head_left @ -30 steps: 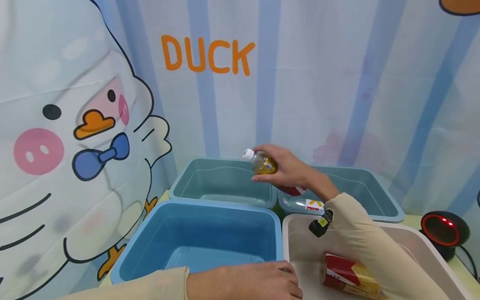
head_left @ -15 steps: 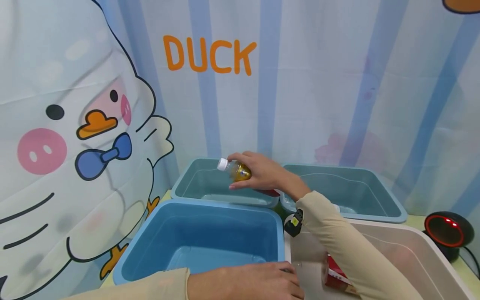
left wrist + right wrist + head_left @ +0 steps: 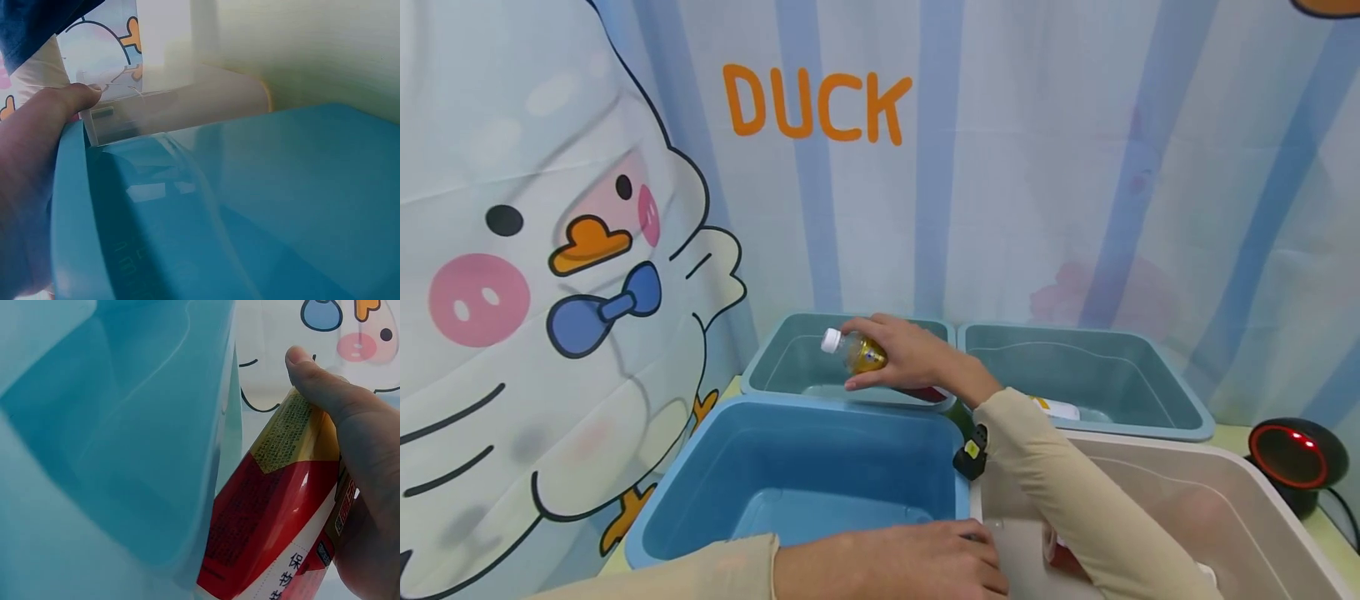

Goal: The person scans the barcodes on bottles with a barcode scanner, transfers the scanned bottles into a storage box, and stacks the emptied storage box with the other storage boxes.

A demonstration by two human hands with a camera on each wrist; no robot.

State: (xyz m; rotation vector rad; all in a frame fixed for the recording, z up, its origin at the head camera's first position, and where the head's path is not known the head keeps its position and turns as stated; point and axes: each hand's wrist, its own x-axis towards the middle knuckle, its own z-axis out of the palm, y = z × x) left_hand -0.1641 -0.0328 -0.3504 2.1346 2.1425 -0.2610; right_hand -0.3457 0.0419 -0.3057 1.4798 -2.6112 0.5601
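My right hand (image 3: pixel 910 360) grips a small drink bottle (image 3: pixel 857 353) with a white cap, amber liquid and a red and yellow label (image 3: pixel 275 512). It holds the bottle on its side over the back left teal bin (image 3: pixel 790 367), cap pointing left. My left hand (image 3: pixel 895 562) rests on the near rim where the blue bin (image 3: pixel 805 475) meets the white bin (image 3: pixel 1225 492); in the left wrist view the thumb (image 3: pixel 56 106) lies over the blue rim (image 3: pixel 69 206).
A second teal bin (image 3: pixel 1120 375) at the back right holds a white item (image 3: pixel 1056 408). A red packet (image 3: pixel 1063 550) lies in the white bin, mostly hidden by my right sleeve. A black scanner with a red light (image 3: pixel 1296 458) stands at the far right. A duck curtain hangs behind.
My right hand has carried the bottle left and down, from above the divide between the two teal bins to low over the back left bin. The left hand has stayed put.
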